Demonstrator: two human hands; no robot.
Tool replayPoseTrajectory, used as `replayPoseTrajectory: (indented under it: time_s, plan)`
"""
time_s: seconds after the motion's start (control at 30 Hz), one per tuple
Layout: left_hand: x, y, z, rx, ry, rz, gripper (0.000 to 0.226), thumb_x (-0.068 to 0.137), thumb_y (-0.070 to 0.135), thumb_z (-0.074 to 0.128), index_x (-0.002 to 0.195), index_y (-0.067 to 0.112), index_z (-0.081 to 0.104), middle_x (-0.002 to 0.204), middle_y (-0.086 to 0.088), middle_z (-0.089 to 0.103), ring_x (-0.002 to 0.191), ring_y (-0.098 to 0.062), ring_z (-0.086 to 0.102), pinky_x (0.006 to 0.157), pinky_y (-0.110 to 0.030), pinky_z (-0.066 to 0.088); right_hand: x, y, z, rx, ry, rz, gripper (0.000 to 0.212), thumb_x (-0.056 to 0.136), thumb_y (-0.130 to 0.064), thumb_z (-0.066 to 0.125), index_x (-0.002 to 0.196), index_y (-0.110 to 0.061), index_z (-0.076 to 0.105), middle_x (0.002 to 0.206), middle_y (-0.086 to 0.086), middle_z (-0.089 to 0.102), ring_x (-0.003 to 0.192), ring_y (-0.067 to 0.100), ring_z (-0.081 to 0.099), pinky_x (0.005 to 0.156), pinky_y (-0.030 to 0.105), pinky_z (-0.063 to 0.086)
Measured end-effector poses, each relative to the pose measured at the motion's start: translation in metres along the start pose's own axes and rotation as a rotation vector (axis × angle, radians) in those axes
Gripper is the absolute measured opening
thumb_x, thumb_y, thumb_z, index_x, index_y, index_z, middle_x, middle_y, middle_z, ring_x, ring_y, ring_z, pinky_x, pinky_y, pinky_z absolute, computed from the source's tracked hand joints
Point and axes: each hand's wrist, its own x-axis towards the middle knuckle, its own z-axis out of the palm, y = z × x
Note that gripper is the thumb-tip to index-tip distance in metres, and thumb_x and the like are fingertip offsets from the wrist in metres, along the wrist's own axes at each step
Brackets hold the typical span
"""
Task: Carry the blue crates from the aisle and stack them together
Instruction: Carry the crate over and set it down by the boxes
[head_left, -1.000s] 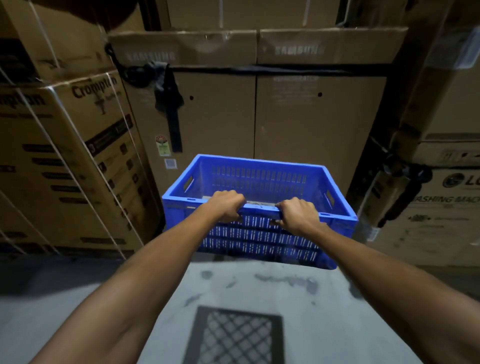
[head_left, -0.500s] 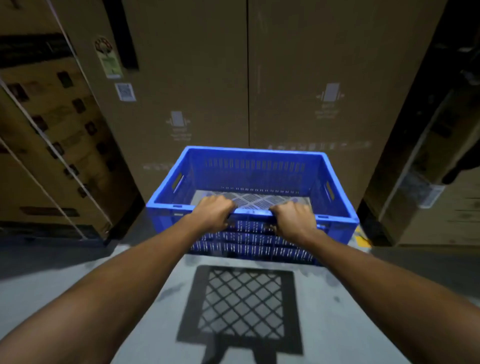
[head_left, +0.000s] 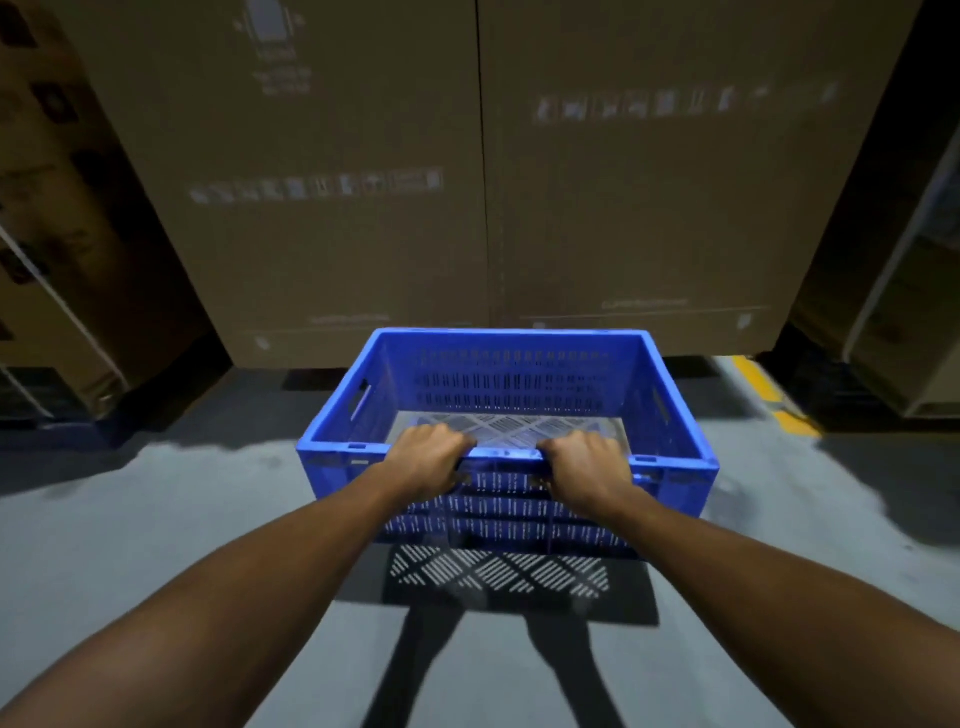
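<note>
An empty blue crate (head_left: 511, 415), with slotted walls, a lattice bottom and handle cutouts in its short ends, is held level above the floor, near rim gripped, casting a lattice shadow.

Head camera looks forward and down, close over the floor (head_left: 156, 545).

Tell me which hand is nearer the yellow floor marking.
Right. The right hand grips the blue crate rim on the side toward the yellow marking; the left hand grips farther away.
</note>
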Motion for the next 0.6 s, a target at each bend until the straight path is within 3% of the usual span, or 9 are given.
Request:
replayPoseTrajectory:
  time_s: [0.1, 0.33, 0.6]
  plan:
    - [0.011, -0.003, 0.038, -0.017, -0.012, 0.018, 0.024, 0.09, 0.037, 0.06, 0.105, 0.019, 0.058, 0.104, -0.008, 0.066, 0.098, -0.031, 0.061, 0.077, -0.038, 0.049, 0.002, 0.001, 0.039, 0.012, -0.008, 0.018, 0.024, 0.09, -0.043, 0.062, 0.104, -0.023, 0.065, 0.088, 0.002, 0.068, 0.085, 0.025, 0.065, 0.074, 0.036, 0.051]
    - [0.025, -0.002, 0.124, -0.032, -0.113, 0.01, 0.031, 0.091, 0.043, 0.057, 0.109, 0.02, 0.05, 0.113, -0.012, 0.064, 0.105, -0.036, 0.059, 0.085, -0.043, 0.046, 0.004, 0.004, 0.116, -0.037, -0.096, 0.023, 0.024, 0.09, -0.04, 0.059, 0.107, -0.023, 0.063, 0.099, 0.005, 0.07, 0.095, 0.03, 0.066, 0.078, 0.037, 0.049]
    - [0.026, -0.002, 0.129, -0.029, -0.11, 0.029, 0.024, 0.087, 0.036, 0.063, 0.094, 0.021, 0.045, 0.102, -0.009, 0.065, 0.096, -0.033, 0.06, 0.079, -0.04, 0.045, 0.008, 0.014, 0.123, -0.055, -0.104, -0.02, 0.026, 0.09, -0.043, 0.059, 0.106, -0.023, 0.061, 0.092, 0.003, 0.069, 0.087, 0.028, 0.065, 0.076, 0.035, 0.052]
